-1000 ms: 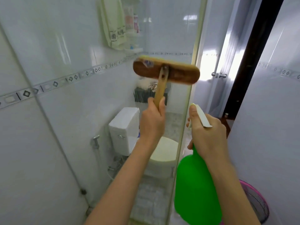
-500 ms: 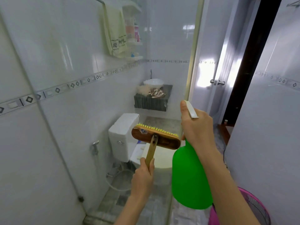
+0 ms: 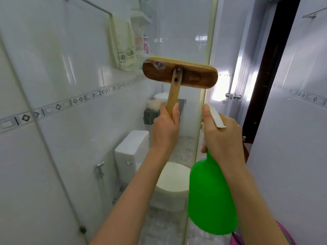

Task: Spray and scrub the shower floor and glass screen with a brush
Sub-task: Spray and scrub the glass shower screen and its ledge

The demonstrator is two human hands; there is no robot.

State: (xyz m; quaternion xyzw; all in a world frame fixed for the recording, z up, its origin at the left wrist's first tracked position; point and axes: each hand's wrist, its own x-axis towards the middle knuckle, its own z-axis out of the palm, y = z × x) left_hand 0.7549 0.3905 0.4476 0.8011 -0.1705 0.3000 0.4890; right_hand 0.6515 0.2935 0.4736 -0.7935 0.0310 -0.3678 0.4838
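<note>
The left hand (image 3: 165, 128) grips the brush (image 3: 179, 73) by its handle, head at twelve o'clock, bristles toward the glass screen (image 3: 185, 36). At three o'clock the right hand (image 3: 221, 137) clasps the green spray bottle (image 3: 210, 200) by its neck.

Brush (image 3: 180, 73): I see a dark, varnished wooden head with a slight sheen, a paler matt wooden handle fixed by a metal screw, and yellow bristles along the top edge. Spray bottle (image 3: 210, 200): smooth green plastic, softly matt, with a white plastic trigger. Glass screen (image 3: 177, 32): clear and glossy, edged by a pale metal strip. Wall tiles (image 3: 58, 138): white, glazed, shiny to my eye. Towel (image 3: 123, 46): pale, soft cloth. Door handle (image 3: 233, 96): polished metal.
</note>
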